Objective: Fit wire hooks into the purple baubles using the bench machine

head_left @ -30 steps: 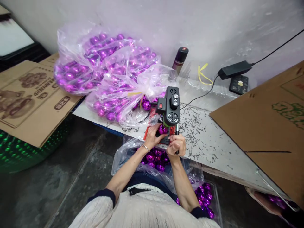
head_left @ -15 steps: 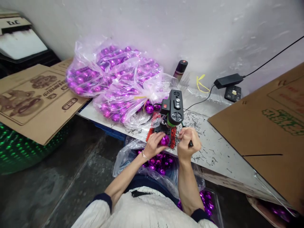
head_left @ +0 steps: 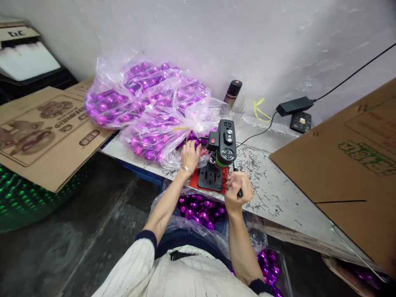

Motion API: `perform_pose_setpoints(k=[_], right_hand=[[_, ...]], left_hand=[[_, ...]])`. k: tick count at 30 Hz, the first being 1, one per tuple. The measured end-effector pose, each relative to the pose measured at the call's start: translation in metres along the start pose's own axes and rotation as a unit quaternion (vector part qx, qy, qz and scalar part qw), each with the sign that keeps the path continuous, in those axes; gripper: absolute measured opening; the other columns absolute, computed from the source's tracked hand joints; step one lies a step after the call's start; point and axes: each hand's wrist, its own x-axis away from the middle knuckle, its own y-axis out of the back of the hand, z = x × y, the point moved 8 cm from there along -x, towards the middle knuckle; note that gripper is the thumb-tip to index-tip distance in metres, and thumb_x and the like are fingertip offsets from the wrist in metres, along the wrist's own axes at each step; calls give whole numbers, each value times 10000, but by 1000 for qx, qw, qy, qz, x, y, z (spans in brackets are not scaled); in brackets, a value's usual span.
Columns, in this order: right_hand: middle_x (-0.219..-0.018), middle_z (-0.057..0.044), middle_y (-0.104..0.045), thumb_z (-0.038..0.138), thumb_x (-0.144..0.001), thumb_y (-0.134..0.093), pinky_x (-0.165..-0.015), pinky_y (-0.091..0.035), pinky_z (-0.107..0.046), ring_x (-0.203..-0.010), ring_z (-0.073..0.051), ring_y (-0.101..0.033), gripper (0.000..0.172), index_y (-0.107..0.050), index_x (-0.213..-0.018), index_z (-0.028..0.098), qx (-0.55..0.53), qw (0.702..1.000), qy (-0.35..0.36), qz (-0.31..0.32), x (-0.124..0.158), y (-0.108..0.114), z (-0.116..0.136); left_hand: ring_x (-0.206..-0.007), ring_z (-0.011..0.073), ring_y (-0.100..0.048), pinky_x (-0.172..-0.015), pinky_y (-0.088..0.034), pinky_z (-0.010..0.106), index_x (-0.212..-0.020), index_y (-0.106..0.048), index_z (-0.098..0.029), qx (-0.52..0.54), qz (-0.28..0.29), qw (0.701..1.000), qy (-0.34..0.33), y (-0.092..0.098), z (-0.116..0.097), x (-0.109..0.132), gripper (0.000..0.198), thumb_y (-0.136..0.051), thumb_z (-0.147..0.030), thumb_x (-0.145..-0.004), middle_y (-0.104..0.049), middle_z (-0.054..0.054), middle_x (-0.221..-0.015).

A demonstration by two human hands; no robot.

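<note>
A small black bench drill press [head_left: 227, 141] with a green ring stands on the table, its slotted base plate [head_left: 210, 176] lying over a red mat. My right hand [head_left: 239, 189] is closed round the black-tipped lever handle [head_left: 240, 193] at its right side. Left of the machine, my left hand [head_left: 190, 156] reaches to the shiny purple balls [head_left: 194, 135] at the mouth of a clear plastic bag [head_left: 173, 113]. Its fingers are bent but apart, their tips partly hidden among the balls. The base plate carries no ball.
Below the table edge, a plastic-lined bin [head_left: 201, 210] holds many purple balls. Dark shavings [head_left: 256, 177] litter the tabletop. Cardboard boxes [head_left: 343, 165] flank both sides. Behind stand a spray can [head_left: 232, 91] and a black power adapter [head_left: 295, 105] with its cable.
The purple ball that my left hand held by the base plate is gone from it. That hand has moved up and left to the bagged balls. My right hand has dropped slightly with the lever.
</note>
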Motion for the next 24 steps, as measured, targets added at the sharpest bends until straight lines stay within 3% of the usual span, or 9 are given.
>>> perform_pose_setpoints(k=[2,4,7,9,12,15,17,20,24], right_hand=[[-652,12,-552,132,-975,-441,-613,-408,-297,-641,-129,-556,324,-490,-666,216,0,1000,2,4,0,0,1],[-661,15,-555,115,-966,-445,-615,-405,-291,-645,-125,-557,312,-491,-674,214,0,1000,5,12,0,-1,2],[-662,17,-560,104,-958,-443,-616,-407,-288,-644,-126,-560,307,-488,-676,214,1,1000,13,21,0,0,3],[-662,16,-566,106,-956,-445,-611,-411,-287,-639,-127,-562,302,-492,-678,215,1,1000,16,23,0,0,3],[-657,14,-566,111,-956,-452,-603,-412,-287,-634,-126,-563,295,-497,-683,215,-1,1000,16,20,-2,0,4],[-640,16,-551,135,-973,-443,-597,-409,-290,-617,-121,-554,316,-482,-670,217,0,1000,7,10,-10,0,5],[-627,16,-538,163,-989,-434,-593,-408,-293,-603,-120,-548,333,-470,-663,221,6,1000,-3,3,-16,0,7],[-620,20,-522,183,-999,-437,-591,-404,-290,-596,-114,-540,335,-463,-667,222,13,1000,-13,5,-25,-1,9],[-623,26,-515,168,-991,-454,-589,-391,-280,-598,-109,-531,314,-460,-681,220,6,1000,-3,7,-29,-1,12]], left_hand=[[-1176,352,-664,-973,-528,446,-1415,-523,-89,-54,66,992,91,-8,8,-43,510,-505,-397,-1009,-642,253,-1303],[-1166,376,-672,-962,-534,444,-1427,-513,-72,-75,124,982,120,-18,12,-64,573,-562,-425,-978,-612,277,-1348],[-1191,369,-669,-1014,-512,432,-1358,-591,-90,-26,158,980,121,-26,18,-71,513,-600,-408,-956,-655,253,-1308],[-1230,334,-653,-1068,-484,410,-1323,-624,-123,73,133,981,118,-20,24,-65,466,-647,-362,-925,-691,197,-1280],[-1187,275,-675,-1071,-503,399,-1306,-631,-145,286,83,946,129,-6,37,-38,472,-693,-355,-888,-715,137,-1249],[-1073,237,-720,-960,-585,392,-1300,-611,-153,461,72,868,167,-5,44,16,502,-681,-439,-894,-725,130,-1213],[-1071,223,-724,-936,-599,371,-1303,-586,-175,513,71,837,177,-10,40,55,504,-667,-471,-903,-724,120,-1219],[-1099,219,-719,-965,-589,367,-1307,-534,-187,512,87,839,161,-23,26,97,519,-674,-483,-905,-724,121,-1218],[-1105,221,-714,-974,-583,371,-1282,-497,-188,447,77,885,105,-34,9,108,536,-706,-481,-884,-702,135,-1230]])
